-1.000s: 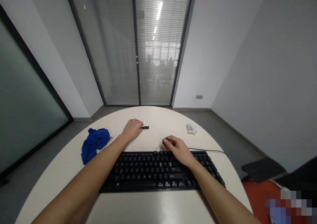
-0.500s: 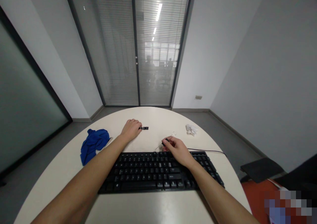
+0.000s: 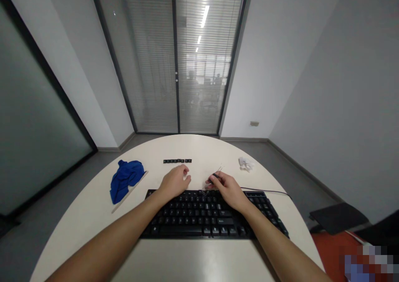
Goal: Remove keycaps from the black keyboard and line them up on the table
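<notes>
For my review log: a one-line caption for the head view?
Both hands at the black keyboard; right hand holds a small dark tool, row of keycaps lies beyond.

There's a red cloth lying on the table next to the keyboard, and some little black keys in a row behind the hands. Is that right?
Not quite. The cloth is blue, not red, as the head view shows. The rest holds: it lies on the table left of the keyboard, and the little black keys sit in a row beyond the left hand and right hand.
</notes>
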